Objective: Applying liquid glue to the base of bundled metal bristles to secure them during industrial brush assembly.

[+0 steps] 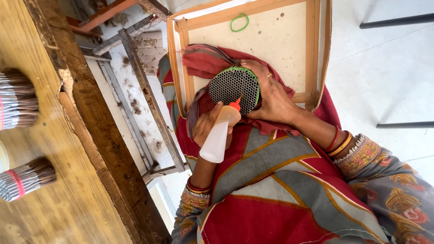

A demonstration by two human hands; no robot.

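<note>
squeeze bottle point(218, 138) gripped in left hand point(205, 126), red nozzle touching honeycomb tube bundle point(233, 89) clasped by right hand point(271, 97), bottle axis pointing up-right into it.

Bundle face point(233, 89) black honeycomb with green rim, squeeze bottle point(218, 135) white-translucent with orange-red tip, tray point(312, 49) beige with tan wood frame, green rubber band point(239, 22), lap cloth point(271, 180) red-grey with mustard lines, sleeves floral grey.
</note>
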